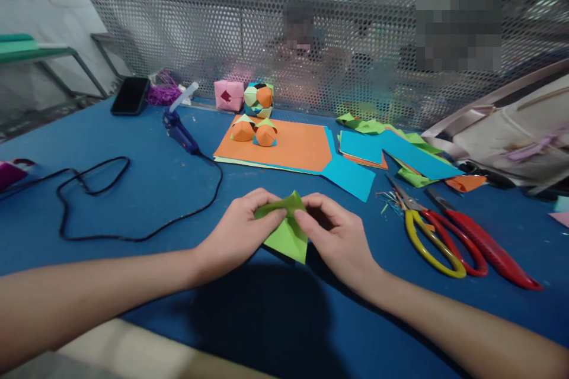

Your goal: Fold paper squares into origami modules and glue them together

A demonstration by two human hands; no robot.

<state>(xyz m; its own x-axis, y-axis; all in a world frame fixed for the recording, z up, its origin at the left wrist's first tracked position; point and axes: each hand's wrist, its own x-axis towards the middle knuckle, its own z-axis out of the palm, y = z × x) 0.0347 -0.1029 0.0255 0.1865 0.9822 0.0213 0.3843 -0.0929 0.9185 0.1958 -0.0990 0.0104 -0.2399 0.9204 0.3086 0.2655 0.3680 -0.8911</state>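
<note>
Between both hands, above the blue table, is a piece of green paper (288,238) with folds in it. My left hand (242,225) is closed on its left side, thumb on top and fingers behind. On the right edge, my right hand (340,234) pinches the same paper with thumb and fingers. The paper's far corner points up between the two thumbs. Beyond the hands lie orange paper sheets (288,148), with two small folded paper pieces (265,133) on them. The fingertips behind the paper are partly hidden.
Left of the hands are a glue gun (181,133) with its black cord (133,239) and a phone (130,96). Scissors (433,234) and a red-handled tool (489,243) lie right, near blue paper (415,154). A pink paper cube (229,95) stands by the perforated metal panel (200,23).
</note>
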